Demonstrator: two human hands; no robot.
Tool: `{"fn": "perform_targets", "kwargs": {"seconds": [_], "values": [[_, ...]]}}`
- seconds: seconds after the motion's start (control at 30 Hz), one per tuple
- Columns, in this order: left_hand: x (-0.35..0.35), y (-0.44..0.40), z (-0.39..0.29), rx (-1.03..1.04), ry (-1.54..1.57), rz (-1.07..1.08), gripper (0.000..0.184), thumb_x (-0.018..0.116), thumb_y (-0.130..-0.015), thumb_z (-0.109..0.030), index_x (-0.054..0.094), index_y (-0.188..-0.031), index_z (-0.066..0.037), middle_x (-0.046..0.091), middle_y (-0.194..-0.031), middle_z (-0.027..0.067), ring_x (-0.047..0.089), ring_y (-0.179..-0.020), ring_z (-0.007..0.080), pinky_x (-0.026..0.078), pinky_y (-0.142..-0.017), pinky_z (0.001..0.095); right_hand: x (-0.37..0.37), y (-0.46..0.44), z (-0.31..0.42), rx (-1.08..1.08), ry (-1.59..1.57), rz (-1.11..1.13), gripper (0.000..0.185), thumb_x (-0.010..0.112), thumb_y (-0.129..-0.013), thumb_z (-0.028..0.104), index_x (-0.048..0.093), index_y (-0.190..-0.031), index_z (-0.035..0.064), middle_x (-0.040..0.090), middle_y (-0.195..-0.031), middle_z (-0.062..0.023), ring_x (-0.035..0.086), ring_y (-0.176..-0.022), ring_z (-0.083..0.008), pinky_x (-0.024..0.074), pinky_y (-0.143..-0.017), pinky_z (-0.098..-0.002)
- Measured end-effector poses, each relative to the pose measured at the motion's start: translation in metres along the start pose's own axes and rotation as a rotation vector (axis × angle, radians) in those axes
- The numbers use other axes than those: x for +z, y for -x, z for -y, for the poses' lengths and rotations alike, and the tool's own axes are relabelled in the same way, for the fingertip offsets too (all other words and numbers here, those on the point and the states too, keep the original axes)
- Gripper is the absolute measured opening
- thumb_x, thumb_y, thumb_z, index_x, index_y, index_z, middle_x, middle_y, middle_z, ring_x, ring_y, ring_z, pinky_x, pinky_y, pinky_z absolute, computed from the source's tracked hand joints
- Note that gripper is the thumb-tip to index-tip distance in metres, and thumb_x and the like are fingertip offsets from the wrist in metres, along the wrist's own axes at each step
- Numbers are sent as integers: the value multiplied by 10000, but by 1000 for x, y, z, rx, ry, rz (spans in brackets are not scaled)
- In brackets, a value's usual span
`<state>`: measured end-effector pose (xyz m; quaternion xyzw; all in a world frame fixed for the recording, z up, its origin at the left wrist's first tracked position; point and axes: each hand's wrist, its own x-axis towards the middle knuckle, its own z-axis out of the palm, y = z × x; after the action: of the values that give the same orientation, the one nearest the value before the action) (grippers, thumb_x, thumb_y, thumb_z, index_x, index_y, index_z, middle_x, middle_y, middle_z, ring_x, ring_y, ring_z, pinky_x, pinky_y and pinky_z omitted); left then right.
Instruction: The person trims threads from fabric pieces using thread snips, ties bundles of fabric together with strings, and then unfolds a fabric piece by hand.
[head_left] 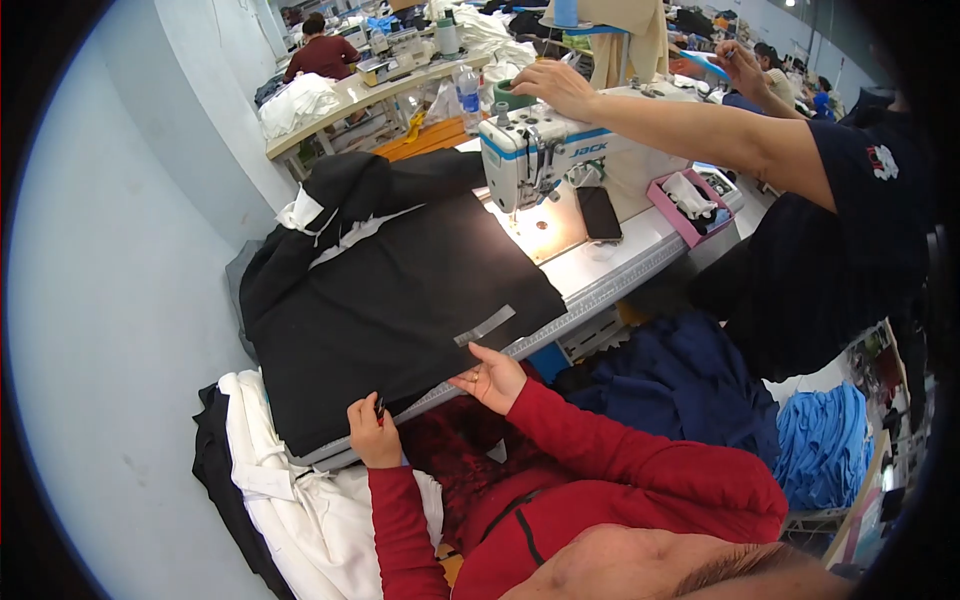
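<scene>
A large black fabric piece (390, 290) lies spread over the sewing table and reaches its front edge. My left hand (373, 434) is closed around a small black-and-red tool (379, 409) at the near edge of the cloth; its exact kind cannot be made out. At the table's front edge, my right hand (492, 380) has its fingers stretched out, with the thumb touching the black fabric just below a grey strip (486, 326). That strip lies flat and slanted on the cloth.
A sewing machine (560, 150) stands behind the fabric, beside a phone (599, 213) and a pink box (692, 208). A co-worker's hand (555, 88) rests on the machine. White cloth (300, 500) hangs at lower left; navy cloth (670, 380) is piled at right.
</scene>
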<state>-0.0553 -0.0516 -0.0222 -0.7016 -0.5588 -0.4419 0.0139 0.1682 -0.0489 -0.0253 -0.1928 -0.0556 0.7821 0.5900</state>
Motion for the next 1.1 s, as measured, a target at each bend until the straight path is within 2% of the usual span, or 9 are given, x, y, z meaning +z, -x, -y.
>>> {"fn": "perform_targets", "kwargs": {"seconds": [0.07,0.13,0.27,0.63,0.83,0.93,1.1], "values": [[-2,0,0,-9,20,12,296,591,-679,45,612,-963,-35,556,-928,112,591,-802,280,494,-670,350,-1,0,0,-7,0,6,282,460,-929,237,520,-1099,21,615,-1047,-154,613,-916,-270,482,-839,-385],[-1,0,2,-28,63,-2,205,557,-744,35,613,-934,-18,548,-901,116,573,-794,262,472,-694,330,-8,-3,-2,2,1,19,288,463,-927,237,517,-1108,20,614,-1053,-152,612,-930,-260,488,-835,-386],[-3,-1,5,-77,148,7,172,536,-751,47,602,-902,-1,549,-897,109,572,-795,240,468,-693,315,-6,-2,0,5,9,20,306,460,-928,235,505,-1137,17,606,-1083,-148,606,-961,-253,486,-848,-382],[-4,0,2,-84,169,-5,168,519,-745,59,595,-888,14,544,-878,109,564,-750,223,462,-659,299,0,4,1,4,48,20,317,447,-933,241,512,-1148,18,603,-1108,-144,593,-999,-239,456,-897,-364],[-5,0,2,-89,216,-16,181,518,-746,61,600,-899,13,547,-888,110,562,-779,227,458,-691,306,1,5,1,4,42,15,310,449,-934,240,515,-1141,19,603,-1107,-143,590,-1002,-238,446,-908,-367],[-13,-3,-12,-39,209,-130,187,518,-750,60,602,-911,14,557,-915,113,561,-808,229,457,-714,308,3,5,0,-25,43,6,309,449,-934,244,519,-1134,19,603,-1107,-142,585,-1012,-237,438,-917,-369],[-16,2,-4,-84,210,-81,172,531,-762,55,610,-908,12,568,-982,127,578,-833,240,476,-717,306,-1,9,-4,-59,68,-18,305,447,-936,247,527,-1122,20,607,-1096,-137,596,-994,-233,458,-894,-374]]}}
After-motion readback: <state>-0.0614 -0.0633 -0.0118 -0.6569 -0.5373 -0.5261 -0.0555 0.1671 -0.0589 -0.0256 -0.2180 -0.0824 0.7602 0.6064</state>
